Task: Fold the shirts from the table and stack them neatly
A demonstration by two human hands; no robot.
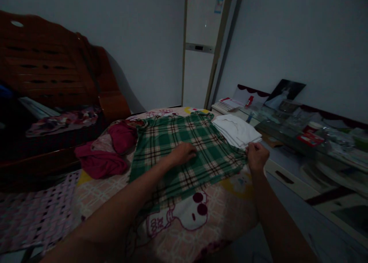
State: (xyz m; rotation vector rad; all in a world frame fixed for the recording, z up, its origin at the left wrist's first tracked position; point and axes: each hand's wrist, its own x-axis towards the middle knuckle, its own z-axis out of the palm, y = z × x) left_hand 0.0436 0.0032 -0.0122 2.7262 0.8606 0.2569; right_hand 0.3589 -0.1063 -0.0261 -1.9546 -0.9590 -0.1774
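Nearest the camera, two bare forearms (120,201) slant inward from the lower corners over a pink, patterned cloth cover (227,213). Left to right, a crumpled magenta fabric bundle (102,159) comes first, just beside the broad, spread-out green plaid cloth (198,136) with white and black bands. That cloth lies ahead of the person, between the bundle and the right hand; it runs wide across the cover as well as away, so I cannot tell its long axis. Over its middle is the left hand (184,153), fingers loosely bent; whether they pinch the fabric or only rest there, I cannot tell. Farther right, a flat, folded white fabric stack (235,130) sits against the cloth's far right side. Just nearer than this stack, the right hand (258,155) is clenched, apparently grasping the plaid's right edge, so each hand is nearest the same cloth: left at the centre, right at the border.
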